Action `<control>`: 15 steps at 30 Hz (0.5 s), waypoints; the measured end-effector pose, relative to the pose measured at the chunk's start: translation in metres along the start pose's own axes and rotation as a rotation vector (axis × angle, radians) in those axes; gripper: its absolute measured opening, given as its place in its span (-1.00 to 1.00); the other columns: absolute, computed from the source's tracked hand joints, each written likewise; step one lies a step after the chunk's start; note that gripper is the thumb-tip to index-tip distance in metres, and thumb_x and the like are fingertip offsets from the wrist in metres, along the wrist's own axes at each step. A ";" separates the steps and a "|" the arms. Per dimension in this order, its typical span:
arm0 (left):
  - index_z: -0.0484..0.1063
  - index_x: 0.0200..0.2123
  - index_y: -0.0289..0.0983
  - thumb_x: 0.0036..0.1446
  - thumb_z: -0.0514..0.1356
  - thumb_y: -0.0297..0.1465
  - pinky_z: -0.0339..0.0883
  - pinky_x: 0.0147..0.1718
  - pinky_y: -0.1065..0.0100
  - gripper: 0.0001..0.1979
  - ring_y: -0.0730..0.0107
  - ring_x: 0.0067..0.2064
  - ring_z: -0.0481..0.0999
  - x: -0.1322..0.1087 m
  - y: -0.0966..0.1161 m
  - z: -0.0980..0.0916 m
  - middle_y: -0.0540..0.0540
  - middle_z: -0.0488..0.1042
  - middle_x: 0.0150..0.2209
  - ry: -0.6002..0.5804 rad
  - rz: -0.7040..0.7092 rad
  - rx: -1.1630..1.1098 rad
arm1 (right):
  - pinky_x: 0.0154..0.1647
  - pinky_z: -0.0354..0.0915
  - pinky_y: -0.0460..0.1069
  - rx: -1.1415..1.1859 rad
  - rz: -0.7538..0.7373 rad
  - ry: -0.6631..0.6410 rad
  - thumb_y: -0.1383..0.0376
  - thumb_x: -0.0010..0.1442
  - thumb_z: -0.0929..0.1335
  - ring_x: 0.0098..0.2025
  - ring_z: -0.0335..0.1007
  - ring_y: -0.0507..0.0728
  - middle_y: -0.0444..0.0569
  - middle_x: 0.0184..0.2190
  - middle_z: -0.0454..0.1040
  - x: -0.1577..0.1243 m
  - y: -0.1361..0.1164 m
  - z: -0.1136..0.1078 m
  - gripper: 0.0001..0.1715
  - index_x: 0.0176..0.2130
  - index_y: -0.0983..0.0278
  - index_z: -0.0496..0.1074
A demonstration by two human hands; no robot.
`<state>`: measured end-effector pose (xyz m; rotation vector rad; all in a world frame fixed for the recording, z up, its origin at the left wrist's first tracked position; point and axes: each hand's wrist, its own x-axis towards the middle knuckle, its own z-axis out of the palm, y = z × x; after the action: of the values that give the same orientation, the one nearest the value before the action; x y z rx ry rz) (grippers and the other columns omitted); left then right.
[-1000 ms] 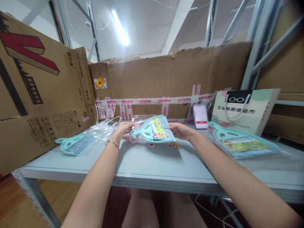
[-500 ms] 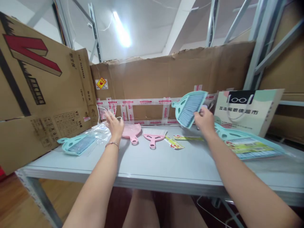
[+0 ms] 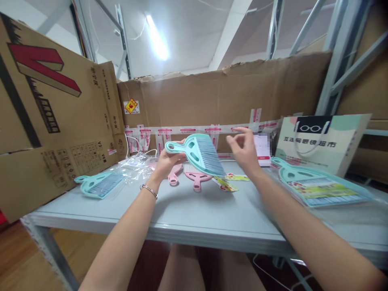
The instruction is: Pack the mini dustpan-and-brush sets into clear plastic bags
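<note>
My left hand [image 3: 170,161] is closed round the handle end of a mint-green dustpan and brush set [image 3: 203,154], raised above the table. The blue-grey bristles lie against the pan and point right. To the right of the set, my right hand [image 3: 245,150] is in the air with its fingers apart, holding nothing. Behind and below the set, a pink dustpan [image 3: 173,176] and a pink hand brush [image 3: 197,176] rest on the table, each partly hidden. Printed card labels [image 3: 226,185] lie beside the pink brush.
On the left lies another mint-green set [image 3: 100,184], near crumpled clear plastic [image 3: 133,169]. To the right is a mint-green set in clear wrap [image 3: 325,188], with a paper bag [image 3: 321,141] behind. Cardboard [image 3: 224,93] closes off the back, and a large carton [image 3: 57,117] stands left.
The mint-green set has moved left and down, from my right hand into my left. My right hand has let go and its fingers are apart.
</note>
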<state>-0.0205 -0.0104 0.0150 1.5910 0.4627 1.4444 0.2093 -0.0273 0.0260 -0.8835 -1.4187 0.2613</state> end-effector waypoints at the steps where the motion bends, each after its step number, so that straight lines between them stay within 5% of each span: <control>1: 0.40 -0.16 -0.24 -0.13 0.36 -0.33 0.45 -0.15 0.18 -0.59 0.24 -0.12 0.51 -0.001 0.001 0.003 -0.12 0.45 -0.01 -0.017 0.005 0.027 | -0.17 0.25 0.04 -0.138 -0.150 -0.071 0.20 0.05 0.34 -0.31 0.27 0.07 -0.08 -0.33 0.31 0.001 -0.006 0.003 -0.65 -0.11 0.17 0.36; 5: 0.42 -0.22 -0.27 -0.17 0.37 -0.34 0.44 -0.14 0.20 -0.61 0.19 -0.08 0.50 -0.003 0.006 0.010 -0.17 0.45 -0.01 -0.079 0.076 0.098 | -0.19 0.21 0.03 -0.453 -0.300 -0.576 0.26 -0.03 0.39 -0.34 0.21 0.05 -0.09 -0.32 0.23 0.008 -0.028 0.022 -0.69 -0.20 0.19 0.43; 10: 0.43 -0.29 -0.29 -0.23 0.40 -0.36 0.43 -0.17 0.26 -0.63 0.22 -0.09 0.49 0.002 0.008 0.002 -0.17 0.49 -0.10 0.081 0.305 0.228 | -0.29 0.17 -0.03 -0.421 -0.291 -0.539 0.27 0.09 0.32 -0.40 0.15 0.01 -0.11 -0.40 0.15 0.018 -0.036 0.041 -0.78 -0.22 0.24 0.44; 15: 0.41 -0.31 -0.29 -0.22 0.39 -0.34 0.44 -0.31 0.34 -0.64 0.29 -0.17 0.50 0.002 0.012 -0.008 -0.15 0.49 -0.14 0.078 0.314 0.261 | -0.33 0.17 -0.06 -0.280 -0.203 -0.606 0.25 0.07 0.33 -0.40 0.15 0.01 -0.13 -0.41 0.17 0.020 -0.035 0.046 -0.80 -0.25 0.22 0.43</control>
<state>-0.0309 -0.0124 0.0247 1.8836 0.4775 1.7430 0.1583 -0.0210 0.0596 -0.9169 -2.1340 0.1844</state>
